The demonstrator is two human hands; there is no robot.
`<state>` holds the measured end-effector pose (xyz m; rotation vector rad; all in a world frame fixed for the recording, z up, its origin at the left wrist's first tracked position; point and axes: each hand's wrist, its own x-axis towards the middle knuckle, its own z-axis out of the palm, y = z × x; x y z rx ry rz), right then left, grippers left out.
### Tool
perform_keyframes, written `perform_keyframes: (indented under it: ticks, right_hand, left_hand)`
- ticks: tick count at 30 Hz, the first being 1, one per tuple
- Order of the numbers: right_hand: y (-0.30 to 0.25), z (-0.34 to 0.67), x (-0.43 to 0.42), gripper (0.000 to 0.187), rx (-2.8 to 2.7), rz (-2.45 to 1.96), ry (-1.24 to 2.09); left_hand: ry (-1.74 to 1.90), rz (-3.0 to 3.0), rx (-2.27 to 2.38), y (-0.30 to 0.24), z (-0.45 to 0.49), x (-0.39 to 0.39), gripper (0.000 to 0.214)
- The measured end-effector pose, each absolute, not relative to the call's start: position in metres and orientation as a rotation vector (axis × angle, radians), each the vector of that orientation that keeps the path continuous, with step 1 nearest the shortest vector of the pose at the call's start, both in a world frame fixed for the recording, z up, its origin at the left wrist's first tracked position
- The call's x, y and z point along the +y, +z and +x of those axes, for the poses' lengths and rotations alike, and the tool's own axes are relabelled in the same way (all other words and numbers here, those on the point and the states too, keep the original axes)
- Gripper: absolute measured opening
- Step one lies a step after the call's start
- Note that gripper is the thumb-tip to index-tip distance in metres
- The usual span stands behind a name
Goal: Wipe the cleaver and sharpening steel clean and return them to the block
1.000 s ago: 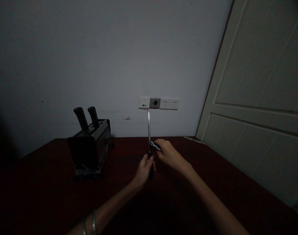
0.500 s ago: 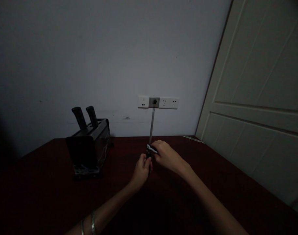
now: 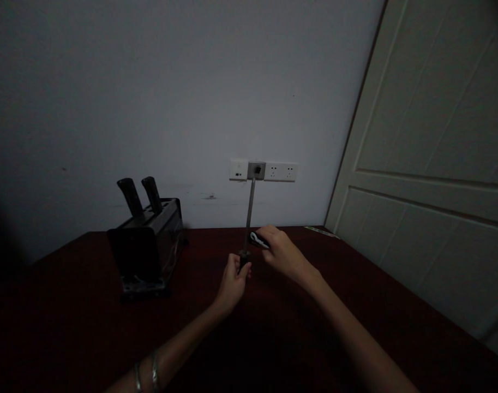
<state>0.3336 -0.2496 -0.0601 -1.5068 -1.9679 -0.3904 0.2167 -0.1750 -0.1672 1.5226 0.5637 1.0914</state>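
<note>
My left hand [image 3: 231,283] is closed round the dark handle of a long metal rod [image 3: 249,213] that stands nearly upright above the dark red table [image 3: 69,327]. Its tip reaches up in front of the wall sockets. My right hand [image 3: 282,252] is closed on a small black-and-white object [image 3: 258,239] held just right of the rod's lower end, close to my left hand. The dim light hides what that small object is.
A dark knife block [image 3: 150,240] with two black handles [image 3: 141,195] stands at the back left of the table. A white socket strip [image 3: 263,171] is on the grey wall. A pale panelled door [image 3: 432,180] closes off the right side.
The rod has tilted slightly and my left hand has slid a little left and up. The right hand with the small object has moved slightly right of the rod.
</note>
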Motion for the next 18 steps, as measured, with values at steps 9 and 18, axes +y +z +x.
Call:
perform_keyframes:
  ticks: [9,18]
  right_hand:
    - [-0.072,0.303,-0.249,0.019,-2.117,-1.624,-0.369]
    - [-0.069,0.32,-0.246,0.027,-2.024,-1.609,-0.385]
  left_hand:
    - [1.176,1.476,0.561,-0.179,0.219,-0.163,0.017]
    - [1.156,1.487,0.595,-0.171,0.217,-0.169,0.02]
